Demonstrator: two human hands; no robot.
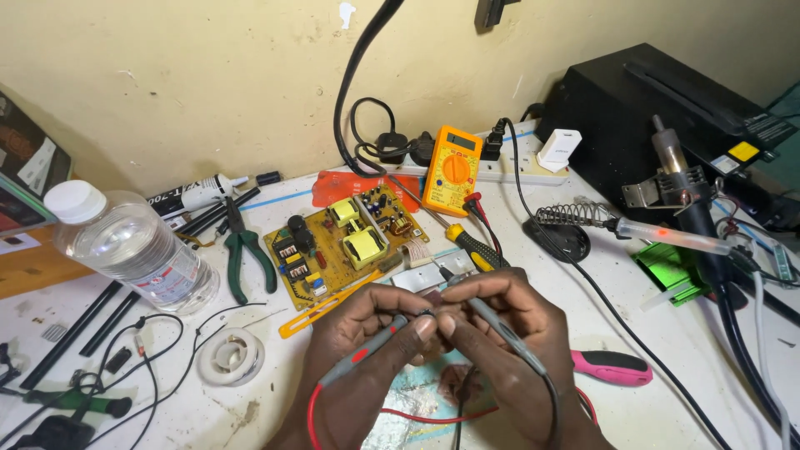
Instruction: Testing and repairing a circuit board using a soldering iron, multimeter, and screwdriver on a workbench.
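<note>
Far left, a clear plastic bottle with a white cap is laid on the counter, a pale label wrapped round it. Green-handled pliers are seen just beside a yellow circuit board. In the middle, the left hand is clenched on a grey test probe with a red lead. The right hand has its grip closed on the black-lead probe. Both tips are met on something tiny between the fingertips, too hidden to make out. Behind, an orange multimeter is propped. Right, a pink handle is half cut off by the wrist; the soldering stand and black box crowd that edge.
</note>
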